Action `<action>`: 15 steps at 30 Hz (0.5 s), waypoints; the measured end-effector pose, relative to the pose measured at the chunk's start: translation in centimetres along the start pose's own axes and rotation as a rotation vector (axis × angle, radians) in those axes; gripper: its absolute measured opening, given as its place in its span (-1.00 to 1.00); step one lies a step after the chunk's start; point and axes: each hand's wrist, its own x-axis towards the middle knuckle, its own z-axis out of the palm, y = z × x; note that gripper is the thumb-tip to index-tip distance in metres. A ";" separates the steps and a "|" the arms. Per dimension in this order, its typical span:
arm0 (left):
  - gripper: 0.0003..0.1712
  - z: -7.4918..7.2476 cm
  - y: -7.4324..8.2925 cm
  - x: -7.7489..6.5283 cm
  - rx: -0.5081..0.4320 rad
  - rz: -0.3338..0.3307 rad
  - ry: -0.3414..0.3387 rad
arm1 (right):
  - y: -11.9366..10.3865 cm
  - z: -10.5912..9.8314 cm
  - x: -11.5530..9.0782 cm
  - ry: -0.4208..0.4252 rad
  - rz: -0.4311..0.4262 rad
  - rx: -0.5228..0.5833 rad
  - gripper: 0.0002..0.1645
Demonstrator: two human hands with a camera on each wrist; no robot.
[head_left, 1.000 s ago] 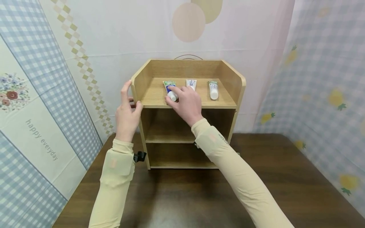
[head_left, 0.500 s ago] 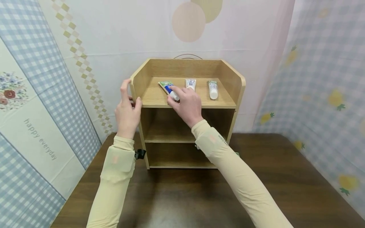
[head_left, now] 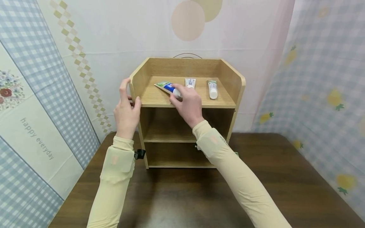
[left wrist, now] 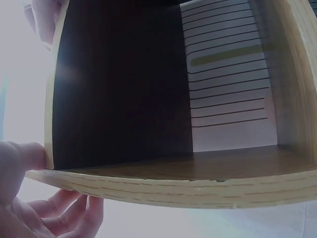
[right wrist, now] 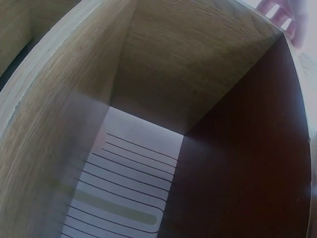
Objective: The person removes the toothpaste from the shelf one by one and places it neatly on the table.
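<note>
My left hand [head_left: 126, 115] grips the left side panel of a light wooden shelf unit [head_left: 186, 67], thumb at the front edge; its fingers [left wrist: 62, 218] wrap the outside in the left wrist view. On the top board, my right hand [head_left: 189, 103] pinches a green and blue squeeze tube [head_left: 168, 87] near its white cap, between thumb and index finger. That tube lies slanted, flat end toward the back left. Just behind the right hand lies a white tube [head_left: 190, 82], its cap end hidden. A white and green tube [head_left: 212, 89] with a white cap lies farther right.
Below the top board are two lower compartments [head_left: 185, 155]. The unit stands on a dark brown table [head_left: 182, 199]. Raised side and back panels bound the top board. Patterned cloth [head_left: 256, 38] hangs behind and at both sides.
The green and blue tube has turned: its flat end swung left while its cap end moved slightly right with the right hand. The left hand keeps its grip on the side panel.
</note>
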 end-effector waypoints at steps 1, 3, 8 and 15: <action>-0.35 0.0 0.0 0.0 0.000 0.001 -0.001 | 0.0 0.0 0.0 0.000 0.008 0.005 -0.67; -0.35 0.0 0.0 0.0 0.000 0.001 -0.002 | 0.0 -0.1 0.1 -0.003 0.021 0.012 -0.68; -0.35 -0.1 0.1 -0.1 -0.003 -0.012 -0.010 | -0.1 -0.2 0.1 -0.016 0.033 0.028 -0.68; -0.36 -0.2 0.1 -0.1 -0.006 -0.016 -0.012 | 0.0 -0.4 0.1 -0.001 0.025 0.085 -0.69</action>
